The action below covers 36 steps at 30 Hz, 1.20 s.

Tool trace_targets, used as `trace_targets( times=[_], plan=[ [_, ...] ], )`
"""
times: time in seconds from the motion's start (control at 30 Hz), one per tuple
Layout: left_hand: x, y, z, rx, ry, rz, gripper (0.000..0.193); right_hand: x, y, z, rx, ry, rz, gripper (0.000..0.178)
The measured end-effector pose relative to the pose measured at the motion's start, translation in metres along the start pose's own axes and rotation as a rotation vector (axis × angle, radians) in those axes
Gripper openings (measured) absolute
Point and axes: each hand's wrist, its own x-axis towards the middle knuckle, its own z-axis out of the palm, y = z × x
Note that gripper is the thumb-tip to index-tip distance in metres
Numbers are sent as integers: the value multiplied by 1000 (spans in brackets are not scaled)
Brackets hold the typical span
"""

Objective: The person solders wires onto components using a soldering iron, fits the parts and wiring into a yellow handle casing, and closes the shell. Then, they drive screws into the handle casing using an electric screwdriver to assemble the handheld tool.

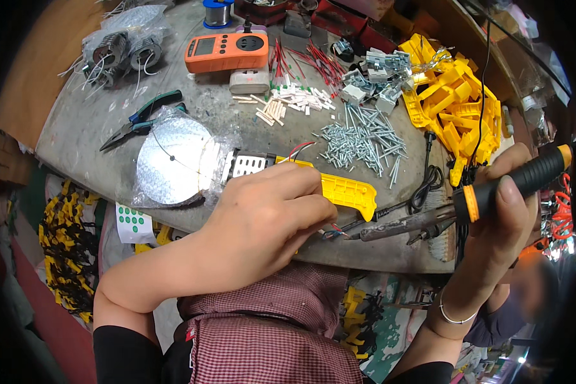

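Observation:
My left hand [269, 217] rests palm-down on a yellow plastic housing [345, 190] at the near edge of the workbench, its fingers curled over red and black wires [335, 232] near the housing's end. My right hand [502, 217] grips a soldering iron by its black and orange handle [531, 179]. The iron's dull metal tip [400, 225] points left toward those wires, close to my left fingertips. A white perforated part [246, 165] sticks out from the housing's left end.
On the grey bench lie a pile of screws [361, 137], small white pegs [294, 99], red wires [310, 61], an orange meter [227, 51], pliers [141, 118], a bubble-wrapped disc [173, 160] and a heap of yellow housings [454, 96]. A solder spool [217, 13] stands at the back.

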Motion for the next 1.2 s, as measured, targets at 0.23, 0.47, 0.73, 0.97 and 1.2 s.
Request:
trace_targets(
  times=[0.23,0.47,0.73,0.97,1.2],
  plan=[
    [0,1,7,-17,22,28,17,-1,5,7,14,25,-16,39],
    [0,0,9,16,16,37,17,-1,5,6,52,-4,-4,39],
    [0,-3,11,8,23,58,16,2,12,5,12,4,-67,41],
    [0,-2,11,-1,13,54,16,-1,9,3,41,-4,-26,39],
    [-1,-1,10,-5,13,32,18,-2,9,3,-2,24,-27,41]
  ],
)
